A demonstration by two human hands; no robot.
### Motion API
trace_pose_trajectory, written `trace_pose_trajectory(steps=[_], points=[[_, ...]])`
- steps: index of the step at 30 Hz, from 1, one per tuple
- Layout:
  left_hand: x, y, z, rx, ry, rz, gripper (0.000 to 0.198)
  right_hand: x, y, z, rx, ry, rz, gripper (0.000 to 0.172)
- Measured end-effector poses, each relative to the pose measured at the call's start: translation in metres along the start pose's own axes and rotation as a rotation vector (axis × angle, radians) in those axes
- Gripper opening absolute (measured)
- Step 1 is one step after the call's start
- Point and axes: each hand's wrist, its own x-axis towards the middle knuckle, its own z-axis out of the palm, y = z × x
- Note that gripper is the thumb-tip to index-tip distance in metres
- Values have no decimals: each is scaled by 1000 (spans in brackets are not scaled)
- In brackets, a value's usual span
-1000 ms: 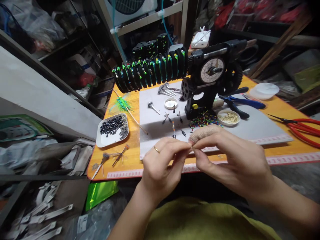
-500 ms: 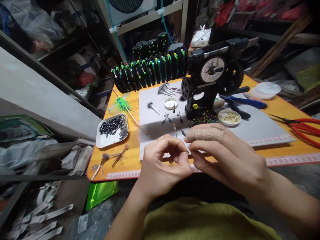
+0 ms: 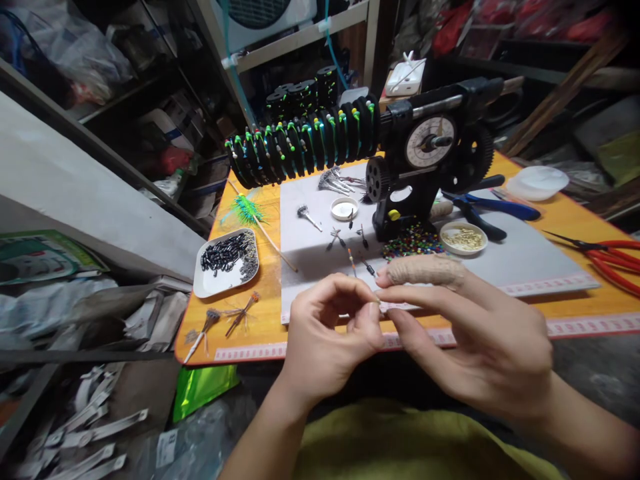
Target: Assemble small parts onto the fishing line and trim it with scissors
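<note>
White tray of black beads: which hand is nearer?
Left. The left hand is at the table's front edge, right of the tray and toward the person. The right hand is farther right, beyond the left hand.

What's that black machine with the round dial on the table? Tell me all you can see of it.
The black machine stands upright on the grey mat, on a slotted foot. It looks like plastic and metal: a pale round dial with a central knob, toothed gear wheels beside and below it, and a horizontal shaft to its left carrying a row of black spools with green-tipped bits.
</note>
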Motion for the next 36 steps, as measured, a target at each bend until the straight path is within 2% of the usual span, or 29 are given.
trace_pose_trajectory(steps=[4, 7, 12, 14, 16, 18, 21, 23, 26, 30, 36], points=[[-7, -4, -1, 233, 30, 127, 6, -3, -1, 0, 13, 5, 72, 26], [-11, -7, -4, 254, 44, 181, 4, -5, 1, -2, 41, -1, 130, 23], [-16, -6, -9, 146, 43, 139, 6, -8, 0, -4, 101, -21, 169, 19], [-17, -5, -9, 184, 33, 107, 5, -8, -1, -4, 95, -38, 172, 18], [-17, -3, -9, 286, 16, 123, 16, -8, -3, -4, 99, -49, 187, 17], [-15, -2, -10, 423, -21, 243, 22, -8, -5, -4, 112, -56, 199, 16], [-12, -4, -10, 580, -37, 481, 19, -9, -7, -5, 130, -65, 224, 16], [-13, -10, -9, 593, -8, 545, 24, -11, -6, -5, 157, -76, 248, 15], [-17, -20, -6, 455, 41, 491, 27, -14, -5, -5, 212, -92, 301, 12], [-23, -30, 3, 215, 139, 360, 21, -15, -7, -3, 260, -90, 334, 12], [-23, -28, 12, 151, 234, 320, 11, -11, -11, 0, 312, -82, 366, 11]])
